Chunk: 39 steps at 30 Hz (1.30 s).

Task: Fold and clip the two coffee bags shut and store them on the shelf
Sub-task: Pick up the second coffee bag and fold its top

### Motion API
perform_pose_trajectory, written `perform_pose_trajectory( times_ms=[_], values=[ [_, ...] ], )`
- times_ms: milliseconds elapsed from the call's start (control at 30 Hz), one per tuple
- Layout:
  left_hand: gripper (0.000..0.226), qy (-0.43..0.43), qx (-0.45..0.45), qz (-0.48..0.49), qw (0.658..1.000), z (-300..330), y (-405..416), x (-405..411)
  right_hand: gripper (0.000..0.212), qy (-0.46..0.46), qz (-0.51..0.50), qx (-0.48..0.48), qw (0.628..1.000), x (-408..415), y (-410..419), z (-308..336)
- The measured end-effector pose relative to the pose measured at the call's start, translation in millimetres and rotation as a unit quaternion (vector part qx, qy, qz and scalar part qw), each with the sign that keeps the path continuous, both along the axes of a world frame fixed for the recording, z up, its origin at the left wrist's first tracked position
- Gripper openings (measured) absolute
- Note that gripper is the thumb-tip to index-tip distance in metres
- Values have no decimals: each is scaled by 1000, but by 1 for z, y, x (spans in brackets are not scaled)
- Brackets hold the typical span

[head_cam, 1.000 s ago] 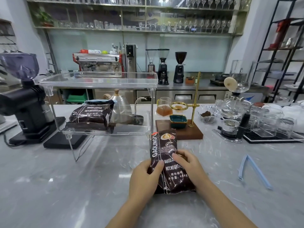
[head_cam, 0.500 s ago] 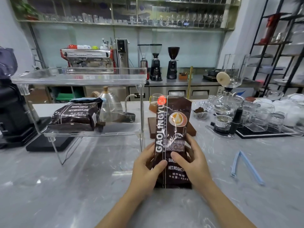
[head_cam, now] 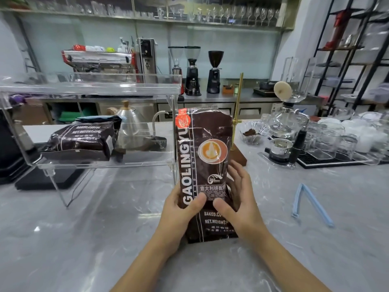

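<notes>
A tall dark brown coffee bag (head_cam: 207,148) stands upright on the marble counter in front of me, its top unfolded. My left hand (head_cam: 181,209) grips its left side with the thumb across the front. My right hand (head_cam: 237,199) holds the right side, thumb on the front and fingers spread along the edge. A second coffee bag (head_cam: 82,138) lies on its side on the lower level of the clear acrylic shelf (head_cam: 90,89), its top folded with a clip on it. A light blue bag clip (head_cam: 309,204) lies open on the counter to the right.
A silver kettle (head_cam: 131,125) stands behind the shelf. A brass pour-over stand (head_cam: 237,114) on a wooden base is just behind the upright bag. Glassware, a siphon brewer (head_cam: 288,123) and a black drip tray fill the right. A black grinder sits far left.
Both hands raised the bag from lying flat to standing upright, and its top has straightened out to full height. My view has moved closer.
</notes>
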<state>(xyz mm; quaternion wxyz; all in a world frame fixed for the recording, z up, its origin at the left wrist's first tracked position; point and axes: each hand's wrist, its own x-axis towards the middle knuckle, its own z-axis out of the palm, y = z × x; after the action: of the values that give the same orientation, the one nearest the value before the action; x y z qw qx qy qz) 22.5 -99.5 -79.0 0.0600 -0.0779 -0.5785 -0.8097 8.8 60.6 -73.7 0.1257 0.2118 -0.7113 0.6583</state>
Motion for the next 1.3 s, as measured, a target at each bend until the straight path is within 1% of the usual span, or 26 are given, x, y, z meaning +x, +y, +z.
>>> perform_pose_trajectory(
  times_ms=[67, 167, 367, 467, 533, 633, 700, 800, 900, 1033, 1100, 1200, 1300],
  values=[
    [55, 5, -4, 1, 1000, 2, 0, 2, 89, -14, -7, 1, 1000, -1, -2, -3],
    [54, 6, -10, -3, 1000, 4, 0, 4, 87, -37, -2, -3, 999, 1, -3, -6],
    [55, -6, -12, -6, 1000, 5, 2, 5, 65, 2, -48, -5, 999, 6, -8, -7],
    [41, -9, -17, 1, 1000, 4, 2, 4, 55, 9, -77, -7, 997, 8, -9, -6],
    [39, -10, -20, 4, 1000, 3, 2, 4, 47, 11, -99, -8, 995, 10, -9, -4],
    [37, -11, -23, 9, 1000, 3, 2, 4, 47, 8, -113, -19, 993, 9, -7, -3],
    [36, -6, -26, 7, 1000, 4, 2, 5, 51, 2, -106, -33, 994, 9, -7, -1],
    [35, 8, -43, 1, 999, 5, 2, 6, 55, -9, -59, -68, 996, 10, -7, 1],
    [41, 29, -56, -4, 998, 7, 1, 9, 58, -12, -25, -91, 996, 12, -8, 4],
    [43, 57, -77, -11, 995, 11, -2, 11, 57, 22, -57, -90, 994, 14, -8, 8],
    [44, 72, -92, -8, 993, 14, -3, 10, 49, 47, -70, -95, 992, 15, -7, 11],
    [44, 78, -111, 2, 991, 16, -6, 9, 32, 66, -58, -93, 992, 16, -3, 14],
    [53, 84, -100, -5, 991, 14, -6, 9, 31, 48, -22, -98, 994, 16, -4, 13]
  ],
)
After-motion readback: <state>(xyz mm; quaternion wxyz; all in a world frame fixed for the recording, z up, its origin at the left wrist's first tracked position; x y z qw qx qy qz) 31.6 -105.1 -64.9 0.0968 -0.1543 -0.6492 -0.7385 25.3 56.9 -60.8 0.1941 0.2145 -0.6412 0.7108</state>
